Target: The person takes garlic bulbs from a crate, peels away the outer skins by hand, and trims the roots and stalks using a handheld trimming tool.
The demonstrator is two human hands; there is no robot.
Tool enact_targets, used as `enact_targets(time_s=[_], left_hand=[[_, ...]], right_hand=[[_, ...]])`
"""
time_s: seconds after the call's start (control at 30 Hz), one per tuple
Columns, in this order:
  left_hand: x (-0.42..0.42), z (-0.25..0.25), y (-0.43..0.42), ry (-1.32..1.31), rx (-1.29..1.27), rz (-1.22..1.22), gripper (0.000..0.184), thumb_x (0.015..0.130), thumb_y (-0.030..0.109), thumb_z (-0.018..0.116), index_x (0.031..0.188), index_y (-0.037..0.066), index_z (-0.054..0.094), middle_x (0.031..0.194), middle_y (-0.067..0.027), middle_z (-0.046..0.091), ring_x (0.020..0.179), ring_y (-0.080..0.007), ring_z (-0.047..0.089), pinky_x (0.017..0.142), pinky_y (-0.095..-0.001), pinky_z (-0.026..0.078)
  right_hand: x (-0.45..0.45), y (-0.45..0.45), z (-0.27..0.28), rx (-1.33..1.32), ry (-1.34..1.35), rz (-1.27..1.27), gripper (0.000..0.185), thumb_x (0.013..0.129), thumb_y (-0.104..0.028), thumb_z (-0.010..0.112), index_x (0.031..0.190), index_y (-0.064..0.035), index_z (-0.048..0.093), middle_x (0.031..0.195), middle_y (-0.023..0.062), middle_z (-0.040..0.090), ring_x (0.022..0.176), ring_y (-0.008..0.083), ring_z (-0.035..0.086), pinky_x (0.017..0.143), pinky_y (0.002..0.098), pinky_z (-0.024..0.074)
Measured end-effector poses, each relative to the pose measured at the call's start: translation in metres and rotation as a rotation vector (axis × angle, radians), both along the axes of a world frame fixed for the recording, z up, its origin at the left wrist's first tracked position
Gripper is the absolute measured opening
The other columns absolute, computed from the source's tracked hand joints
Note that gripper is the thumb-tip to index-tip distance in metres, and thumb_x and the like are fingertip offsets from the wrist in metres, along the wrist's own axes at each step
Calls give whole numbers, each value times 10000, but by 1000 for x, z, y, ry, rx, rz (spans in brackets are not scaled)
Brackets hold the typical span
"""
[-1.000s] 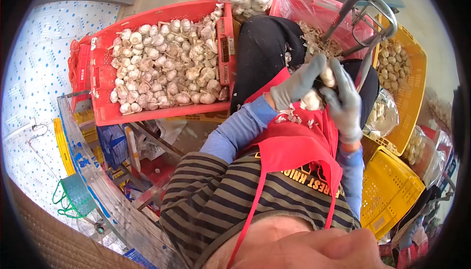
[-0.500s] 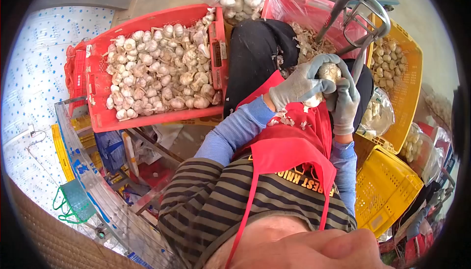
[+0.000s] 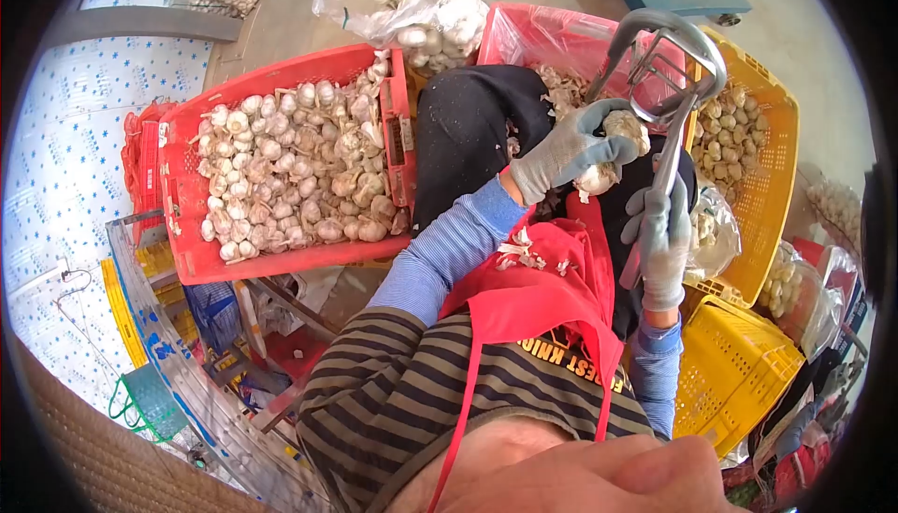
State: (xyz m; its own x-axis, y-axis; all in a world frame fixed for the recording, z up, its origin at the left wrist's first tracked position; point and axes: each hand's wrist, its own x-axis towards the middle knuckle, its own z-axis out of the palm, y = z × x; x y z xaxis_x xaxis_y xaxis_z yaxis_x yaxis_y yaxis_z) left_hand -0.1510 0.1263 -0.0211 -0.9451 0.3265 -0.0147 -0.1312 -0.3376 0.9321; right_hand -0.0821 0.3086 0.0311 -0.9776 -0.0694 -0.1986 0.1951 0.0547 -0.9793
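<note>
My left hand (image 3: 572, 150), in a grey work glove, is closed round a garlic bulb (image 3: 625, 131). A second garlic bulb (image 3: 597, 178) with loose skin shows just below the fingers. My right hand (image 3: 662, 228), also gloved, has its fingers curled at the lower end of a grey metal bar (image 3: 671, 153). A pinkish strip, perhaps a handle, shows below those fingers; how it joins the bar is hidden. The bar runs up to a bent metal tube frame (image 3: 659, 27). Scraps of garlic skin (image 3: 520, 249) lie on my red apron (image 3: 552, 284).
A red crate (image 3: 281, 265) full of garlic bulbs stands to my left. Ahead are a garlic bag (image 3: 440, 27) and a plastic-lined red crate (image 3: 552, 27) with skins. On my right, a yellow crate (image 3: 781, 176) holds garlic, near another yellow crate (image 3: 739, 363).
My right hand has left the garlic and moved down to the metal bar. My left hand keeps the bulb and has shifted slightly left. The whole view has shifted a little.
</note>
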Motion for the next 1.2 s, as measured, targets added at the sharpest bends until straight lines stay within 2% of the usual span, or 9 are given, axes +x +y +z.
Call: enact_targets(time_s=[0.17,0.37,0.5,0.67,0.73,0.97,1.07,1.13,1.2], left_hand=[[-15,2,4,-134,41,-55,587,902,388,759,1281,-22,578,1098,-80,658,976,-158,648,770,-307,565],[-15,18,8,-267,200,-76,617,889,488,750,1205,-25,615,1064,-72,683,856,-139,669,722,-287,560],[-17,21,4,-198,105,-99,687,875,507,762,1266,-30,586,1039,-79,697,785,-139,682,690,-266,556],[-17,14,-2,-140,1,-49,749,867,344,805,1409,-49,471,1114,-101,682,830,-142,691,731,-279,573],[-14,12,-3,-127,7,-42,758,866,308,805,1430,-53,450,1143,-105,673,883,-147,689,763,-285,576],[-14,7,2,189,-426,155,526,857,154,789,1264,-43,522,1103,-72,646,968,-145,652,824,-285,555],[-9,27,14,-207,9,148,459,836,55,755,1226,-44,535,1048,-72,656,899,-144,666,796,-278,554],[-8,25,16,122,-347,185,458,796,56,768,1189,-48,556,996,-85,676,858,-141,674,777,-278,552],[-8,26,22,36,-351,243,448,801,85,753,1185,-59,570,985,-119,706,886,-163,689,776,-280,553]], right_hand=[[-3,3,3,70,-17,20,448,1064,-182,455,1470,1,413,782,23,582,509,61,512,475,220,417],[-7,3,29,85,-131,54,402,1067,-209,443,1403,12,441,737,37,579,505,84,529,475,253,430],[-28,16,-91,181,274,49,408,1074,-387,471,1286,-40,508,712,-16,521,504,57,446,465,226,364],[-35,20,-86,-16,179,102,391,1060,-431,500,1173,-57,527,781,-3,546,558,63,476,508,209,377],[-28,22,-61,5,83,126,424,1068,-388,497,1289,-26,523,804,9,564,574,65,504,525,209,401],[0,6,24,-10,-168,23,429,1082,-344,471,1341,-4,500,719,22,561,460,77,490,435,227,398],[-3,5,34,-8,-200,39,416,1080,-353,468,1303,-4,511,695,22,554,457,80,497,432,229,396],[-5,5,25,-13,-181,48,381,1076,-347,471,1253,-13,524,666,25,548,455,87,494,432,240,395],[-5,8,7,-44,-172,63,355,1074,-325,471,1230,-12,529,655,43,547,464,110,508,445,270,401]])
